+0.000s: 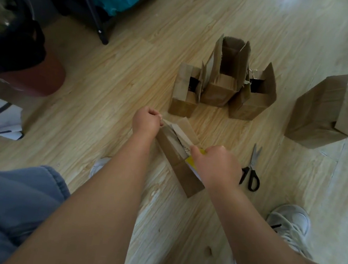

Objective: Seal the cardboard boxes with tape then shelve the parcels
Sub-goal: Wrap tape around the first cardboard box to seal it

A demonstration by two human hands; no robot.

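Head view, looking down at a person crouched over a wooden floor [87, 103]. Left hand [146, 122] is clenched, pinching a thin pale strip [166, 122] at the far end of a long cardboard box [174, 153], which lies on the floor between the two hands. Blur hides whether the strip is tape or a flap edge. Right hand [215, 164] has its fingers curled round a yellow object [190, 160] on the nearer half of the box top. It could be a tape roll, but most of it is hidden. The top flaps sit partly raised with pale material showing in the gap, so this box looks unsealed.

The step in hand appears to be closing and taping this box. The next move likely calls for pressing the flaps flat, drawing the strip straight along the seam, then cutting it.

Black-handled scissors [251, 172] lie just beside the right hand, on its outer side, within easy reach. Beyond the left hand, three open boxes [218, 91] stand upright, bunched together with flaps up, apparently waiting for sealing. Well apart on the right hand's outer side sits a closed box [317, 117]. Far beyond the left hand, a black metal frame [95, 15] may be shelving; I cannot tell. A white shoe [289, 224] rests near the right forearm.
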